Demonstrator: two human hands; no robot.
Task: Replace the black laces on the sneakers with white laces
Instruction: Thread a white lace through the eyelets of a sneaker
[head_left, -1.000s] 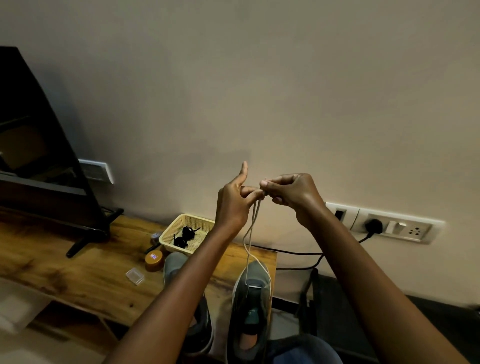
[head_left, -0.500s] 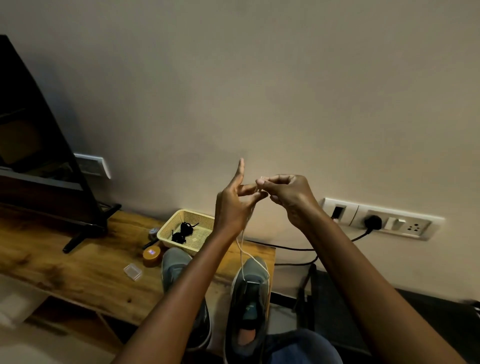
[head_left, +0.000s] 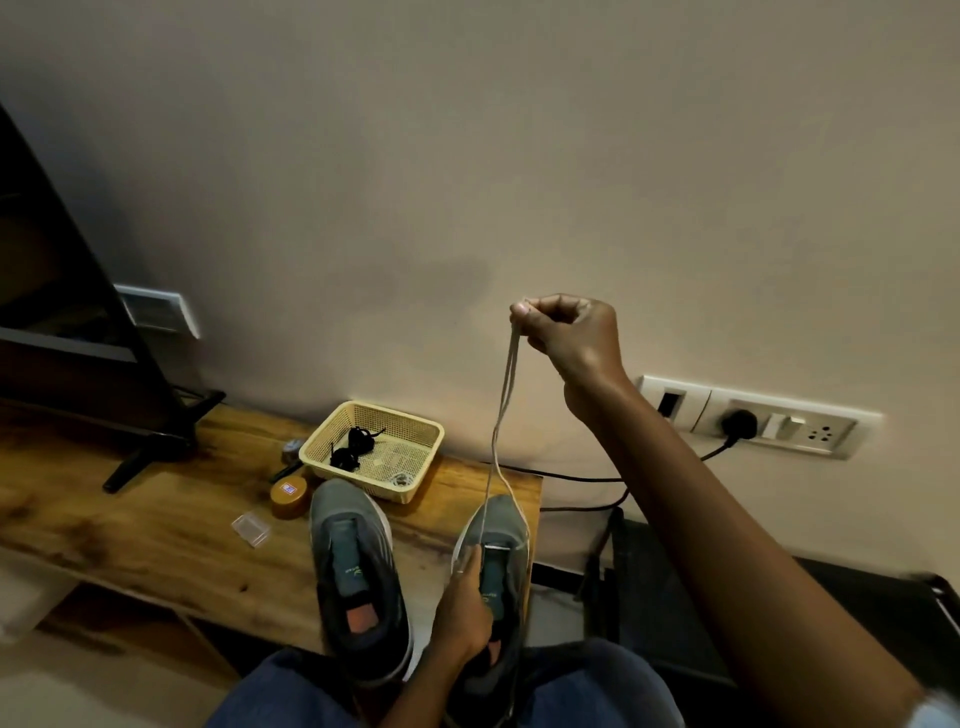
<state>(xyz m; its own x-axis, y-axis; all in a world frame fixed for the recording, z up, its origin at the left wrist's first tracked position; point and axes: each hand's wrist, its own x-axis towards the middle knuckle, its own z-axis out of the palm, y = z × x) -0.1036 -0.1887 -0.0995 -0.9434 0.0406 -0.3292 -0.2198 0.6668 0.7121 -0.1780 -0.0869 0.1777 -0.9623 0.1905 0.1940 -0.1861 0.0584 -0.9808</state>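
pinching both white lace (head_left: 500, 415) ends level in your right hand (head_left: 569, 332), steady the right sneaker (head_left: 493, 582) with left hand (head_left: 462, 608) fingers pressing straight.

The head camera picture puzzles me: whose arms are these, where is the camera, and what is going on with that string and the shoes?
There is no robot here. A person wears a camera on the head, looking forward and down, so the arms are their own.

The right hand is raised and pinches both ends of a thin white lace, which hangs down to the right grey sneaker. The left hand rests on that sneaker beside its tongue.

Both sneakers stand on a wooden table. The left grey sneaker shows no lace. Behind them sits a yellow plastic basket holding bundled black laces, with a small round orange tin and a small clear plastic case nearby.
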